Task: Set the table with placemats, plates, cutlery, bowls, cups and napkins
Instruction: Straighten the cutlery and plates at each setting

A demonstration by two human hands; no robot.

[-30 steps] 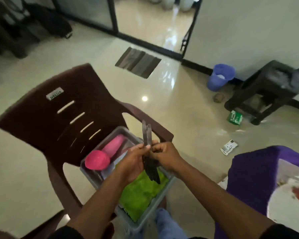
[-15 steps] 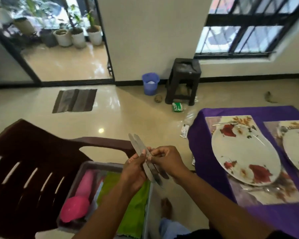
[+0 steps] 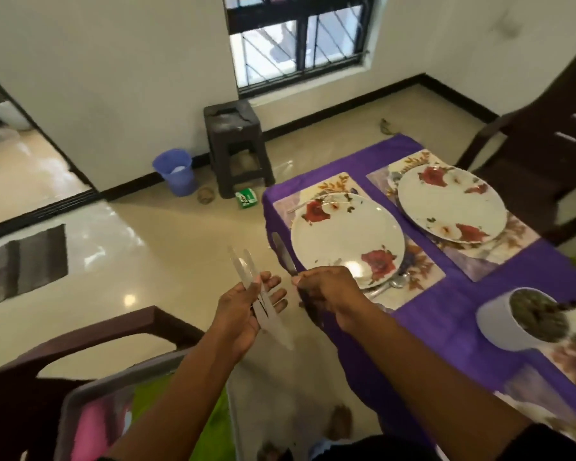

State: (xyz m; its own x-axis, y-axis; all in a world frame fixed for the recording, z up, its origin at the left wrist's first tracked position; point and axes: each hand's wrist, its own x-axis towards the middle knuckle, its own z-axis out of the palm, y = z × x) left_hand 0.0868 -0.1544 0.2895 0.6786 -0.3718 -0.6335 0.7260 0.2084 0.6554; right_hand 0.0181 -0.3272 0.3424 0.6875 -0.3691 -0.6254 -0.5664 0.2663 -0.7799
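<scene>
Left hand grips two knives; right hand pinches one knife.

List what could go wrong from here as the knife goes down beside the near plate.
1. The right hand holds one knife at the very edge of the purple tablecloth; laid there, it might slip off onto the floor.
2. The left hand pinches the two spare knives loosely, with fingers spread; one could drop.
3. The knife tip is close to the near plate and might knock its rim.
</scene>
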